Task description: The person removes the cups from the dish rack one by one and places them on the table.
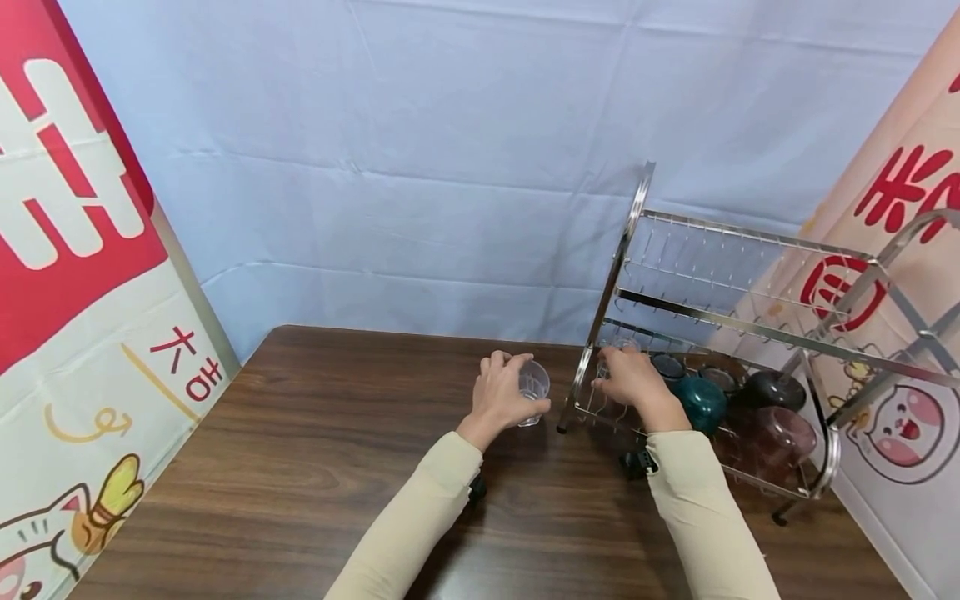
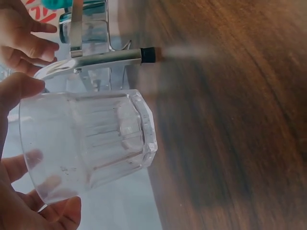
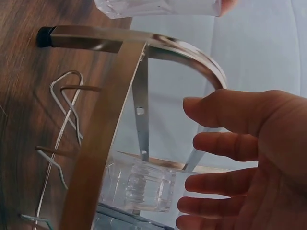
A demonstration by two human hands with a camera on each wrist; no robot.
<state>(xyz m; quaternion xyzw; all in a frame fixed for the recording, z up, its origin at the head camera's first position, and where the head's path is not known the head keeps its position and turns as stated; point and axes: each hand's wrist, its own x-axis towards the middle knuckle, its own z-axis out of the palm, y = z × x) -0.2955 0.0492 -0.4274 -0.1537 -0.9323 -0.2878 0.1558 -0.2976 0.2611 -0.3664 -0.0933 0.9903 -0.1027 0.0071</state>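
My left hand (image 1: 498,396) holds a clear plastic cup (image 2: 91,143) near its rim, thumb on one side and fingers on the other. The cup, faceted toward its base, is upright and just left of a two-tier metal dish rack (image 1: 622,250). At the rack's left end, my right hand (image 1: 633,379) reaches in over the lower tier. Its fingers are spread and relaxed in the right wrist view, holding nothing. Another clear cup (image 3: 144,187) stands on that tier close to those fingertips, apparently upside down with a gap between.
On the rack's lower tier are a teal cup (image 1: 701,404), a pinkish cup (image 1: 783,435) and a dark cup (image 1: 776,389), among others. The rack stands on the right of a brown wooden table (image 1: 322,425). A pale blue cloth (image 1: 420,208) hangs behind.
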